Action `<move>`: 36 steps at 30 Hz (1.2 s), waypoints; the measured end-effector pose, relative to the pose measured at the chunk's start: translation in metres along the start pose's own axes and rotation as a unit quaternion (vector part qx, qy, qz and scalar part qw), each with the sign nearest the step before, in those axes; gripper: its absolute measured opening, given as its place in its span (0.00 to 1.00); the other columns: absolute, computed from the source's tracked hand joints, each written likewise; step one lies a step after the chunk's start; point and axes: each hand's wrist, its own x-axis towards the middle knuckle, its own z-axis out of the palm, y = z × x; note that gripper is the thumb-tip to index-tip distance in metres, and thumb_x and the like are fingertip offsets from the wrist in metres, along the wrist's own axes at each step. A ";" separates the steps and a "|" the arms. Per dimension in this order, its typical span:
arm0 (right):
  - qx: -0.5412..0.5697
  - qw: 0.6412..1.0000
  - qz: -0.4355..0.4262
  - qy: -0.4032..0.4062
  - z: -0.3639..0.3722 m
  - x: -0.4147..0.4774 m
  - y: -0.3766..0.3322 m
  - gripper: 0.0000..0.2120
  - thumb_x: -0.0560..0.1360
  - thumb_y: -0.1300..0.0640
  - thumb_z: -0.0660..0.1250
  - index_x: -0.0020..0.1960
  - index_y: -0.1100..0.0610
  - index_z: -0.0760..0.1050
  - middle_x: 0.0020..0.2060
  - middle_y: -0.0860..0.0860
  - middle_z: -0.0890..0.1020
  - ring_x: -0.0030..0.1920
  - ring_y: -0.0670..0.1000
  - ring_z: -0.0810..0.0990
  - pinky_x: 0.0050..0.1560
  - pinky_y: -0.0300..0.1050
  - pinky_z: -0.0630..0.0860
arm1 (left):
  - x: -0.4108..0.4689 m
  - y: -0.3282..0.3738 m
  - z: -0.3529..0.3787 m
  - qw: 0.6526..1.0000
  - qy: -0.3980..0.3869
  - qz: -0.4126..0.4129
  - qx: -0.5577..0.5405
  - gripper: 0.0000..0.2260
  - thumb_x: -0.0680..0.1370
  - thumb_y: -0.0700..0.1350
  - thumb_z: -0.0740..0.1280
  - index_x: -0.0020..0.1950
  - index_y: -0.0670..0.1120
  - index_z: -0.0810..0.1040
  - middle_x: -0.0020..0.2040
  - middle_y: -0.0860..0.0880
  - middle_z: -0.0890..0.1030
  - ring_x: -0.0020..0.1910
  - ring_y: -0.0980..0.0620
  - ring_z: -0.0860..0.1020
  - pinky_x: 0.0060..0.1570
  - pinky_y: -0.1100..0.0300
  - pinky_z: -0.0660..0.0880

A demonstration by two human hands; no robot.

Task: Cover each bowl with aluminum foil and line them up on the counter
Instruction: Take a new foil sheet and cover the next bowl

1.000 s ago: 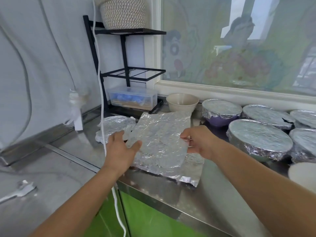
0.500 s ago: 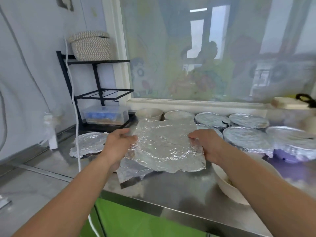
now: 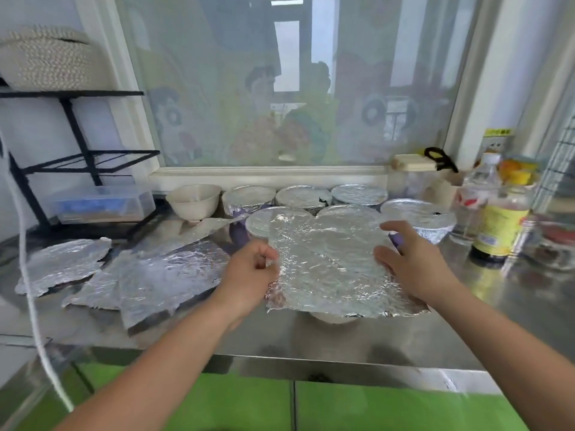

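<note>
Two foil [image 3: 326, 269] edges — left hand [image 3: 250, 270], right hand [image 3: 412, 262]

Six foil-covered bowls [image 3: 357, 192] — two bare bowls [image 3: 193, 199]; at least four foil sheets [image 3: 326, 265] — two bottles [image 3: 497, 225].
</note>
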 end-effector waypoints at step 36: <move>-0.034 0.962 -0.124 -0.240 0.035 0.031 0.017 0.48 0.65 0.20 0.55 0.77 0.46 0.59 0.76 0.41 0.58 0.75 0.44 0.58 0.75 0.48 0.59 | 0.044 -0.001 0.046 0.857 -0.263 0.104 0.430 0.61 0.56 0.82 0.59 0.78 0.56 0.35 0.78 0.55 0.34 0.77 0.53 0.36 0.76 0.47 0.45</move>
